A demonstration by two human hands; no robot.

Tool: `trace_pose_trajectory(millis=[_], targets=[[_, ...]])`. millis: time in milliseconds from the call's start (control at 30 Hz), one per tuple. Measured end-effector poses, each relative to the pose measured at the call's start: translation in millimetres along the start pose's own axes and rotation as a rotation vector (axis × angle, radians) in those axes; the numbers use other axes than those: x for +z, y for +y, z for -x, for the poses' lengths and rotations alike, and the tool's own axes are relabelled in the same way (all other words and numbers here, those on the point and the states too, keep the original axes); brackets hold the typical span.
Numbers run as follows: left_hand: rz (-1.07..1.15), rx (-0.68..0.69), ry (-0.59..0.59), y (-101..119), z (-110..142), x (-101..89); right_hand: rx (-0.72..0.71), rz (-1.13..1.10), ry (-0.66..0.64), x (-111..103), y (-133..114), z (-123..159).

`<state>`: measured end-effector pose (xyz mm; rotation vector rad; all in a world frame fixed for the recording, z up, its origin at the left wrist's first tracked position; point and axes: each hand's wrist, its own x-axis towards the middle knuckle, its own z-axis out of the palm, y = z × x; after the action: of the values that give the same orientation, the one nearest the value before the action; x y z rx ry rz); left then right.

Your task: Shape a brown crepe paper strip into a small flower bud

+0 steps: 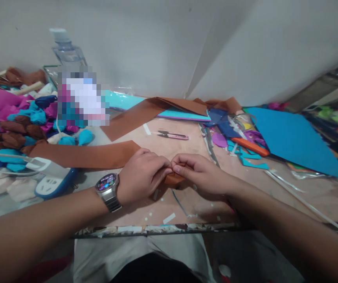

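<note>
Brown folded piece (173, 181), one in number, is held between two bare hands above the near edge of the worktable (166, 148), close to its middle; whether it is cloth or paper cannot be told. It is pinched between thumb and forefinger by both the left hand (145, 171) and the right hand (200, 173), with the tips nearly meeting and the other fingers curled in. One smartwatch (107, 183) is worn on the left wrist.

At least two long brown strips are seen: one (89, 155) is laid out left of the hands, and another (133, 116) is folded toward the far edge. Beyond the hands, one pair of pink-handled thread snips (177, 136) is placed. Toward the right end, one orange utility knife (251, 147) is set beside one large blue sheet (292, 133). On the left, one blue-and-white socket block (51, 188) is found by a heap of coloured bundles (12, 127), too many to be counted. One clear bottle (68, 55) is stood near the far left corner, its lower part obscured.
</note>
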<state>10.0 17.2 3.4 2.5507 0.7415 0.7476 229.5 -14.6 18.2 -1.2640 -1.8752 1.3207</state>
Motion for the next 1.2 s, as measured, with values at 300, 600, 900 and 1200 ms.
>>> trace_pose_trajectory(millis=[300,600,900,1200], targets=[[0.114,-0.022,0.042,5,2,-3.2,0.075,-0.181,0.000,0,1,0],[0.243,-0.174,0.089,6,0,-9.4,0.129,-0.265,0.040,-3,2,-3],[0.468,-0.316,0.020,4,-1,-8.0,0.052,-0.153,-0.019,-9,1,-3],[0.648,-0.344,-0.038,6,-4,-10.5,-0.063,-0.152,-0.161,-16,0,-3]])
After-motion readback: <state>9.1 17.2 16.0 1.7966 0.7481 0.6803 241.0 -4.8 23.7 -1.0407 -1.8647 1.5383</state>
